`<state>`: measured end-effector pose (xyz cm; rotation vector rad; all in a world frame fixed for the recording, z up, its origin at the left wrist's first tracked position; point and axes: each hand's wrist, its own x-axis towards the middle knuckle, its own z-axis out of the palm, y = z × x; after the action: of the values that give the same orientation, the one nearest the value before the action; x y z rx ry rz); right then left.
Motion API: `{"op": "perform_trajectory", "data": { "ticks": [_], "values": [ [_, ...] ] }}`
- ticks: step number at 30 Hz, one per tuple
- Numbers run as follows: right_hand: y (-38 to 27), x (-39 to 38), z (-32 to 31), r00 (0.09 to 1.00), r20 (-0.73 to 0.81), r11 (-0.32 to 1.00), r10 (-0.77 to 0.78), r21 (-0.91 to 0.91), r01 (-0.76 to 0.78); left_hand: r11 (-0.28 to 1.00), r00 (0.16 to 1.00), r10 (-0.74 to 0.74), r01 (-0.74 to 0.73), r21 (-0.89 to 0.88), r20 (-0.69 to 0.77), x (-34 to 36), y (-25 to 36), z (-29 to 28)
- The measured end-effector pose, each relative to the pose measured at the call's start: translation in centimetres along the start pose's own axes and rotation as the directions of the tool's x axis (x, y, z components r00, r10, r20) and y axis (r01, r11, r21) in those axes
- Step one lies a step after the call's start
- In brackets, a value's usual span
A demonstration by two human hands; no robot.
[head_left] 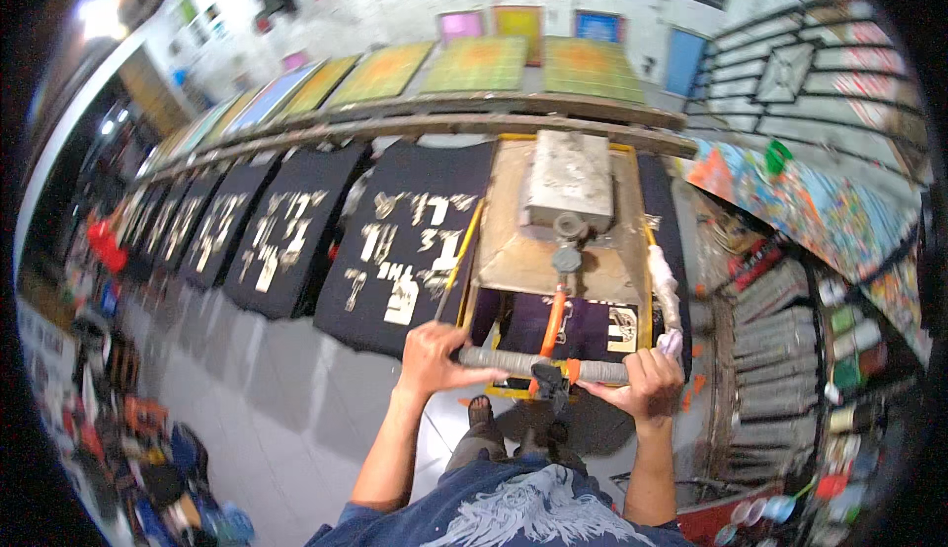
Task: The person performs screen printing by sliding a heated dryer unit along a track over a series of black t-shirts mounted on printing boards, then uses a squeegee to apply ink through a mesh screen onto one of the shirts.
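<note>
Both my hands are wrapped round a grey cord-wound handlebar in front of my body. My left hand grips its left end with the thumb along the bar, and my right hand grips the right end. The bar belongs to a yellow-edged frame carrying a brownish hood with a dusty grey box on top. An orange hose runs from a grey fitting on the hood to the bar's middle. Through the frame's near opening shows a dark shirt with pale print, partly hidden by the hood.
Black shirts with cream lettering lie in a row to the left. Behind them runs a wooden rail before yellow-green framed panels. Stacked grey frames stand at right, beside a paint-spattered sheet. Clutter lies at lower left.
</note>
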<state>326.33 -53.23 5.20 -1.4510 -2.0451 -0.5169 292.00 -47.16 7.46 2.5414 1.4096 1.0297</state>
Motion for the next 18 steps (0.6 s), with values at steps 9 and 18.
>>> {"op": "perform_trajectory", "data": {
  "ticks": [9,18],
  "values": [
    [0.2,0.5,0.1,0.999,-0.001,0.994,-0.045,0.095,0.045,0.946,0.880,-0.321,0.278,-0.167,-0.351,-1.5,0.8,2.7],
    [0.1,0.2,-0.3,0.999,-0.006,0.994,-0.043,0.105,0.043,0.922,0.795,-0.387,0.328,-0.206,-0.467,-1.6,1.3,3.6]
  ]
}}
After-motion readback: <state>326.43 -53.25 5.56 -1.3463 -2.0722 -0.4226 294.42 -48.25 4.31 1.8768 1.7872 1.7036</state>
